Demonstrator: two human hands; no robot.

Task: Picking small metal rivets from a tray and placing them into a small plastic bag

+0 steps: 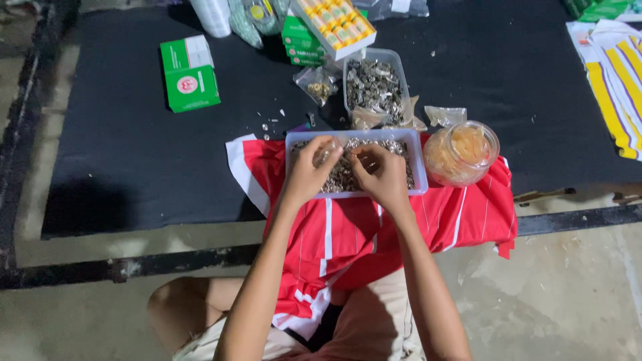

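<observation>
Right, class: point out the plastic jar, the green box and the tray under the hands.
plastic jar (461, 155), head view, on its clear side wall.
green box (190, 83), head view, on its top face.
tray (420, 167), head view, on its right rim.

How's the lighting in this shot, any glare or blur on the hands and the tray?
Head view: bright, flat light on the left hand, right hand and clear tray; the small pieces inside blur together; soft sheen on the plastic jar; the black mat falls dark leftward.
</observation>
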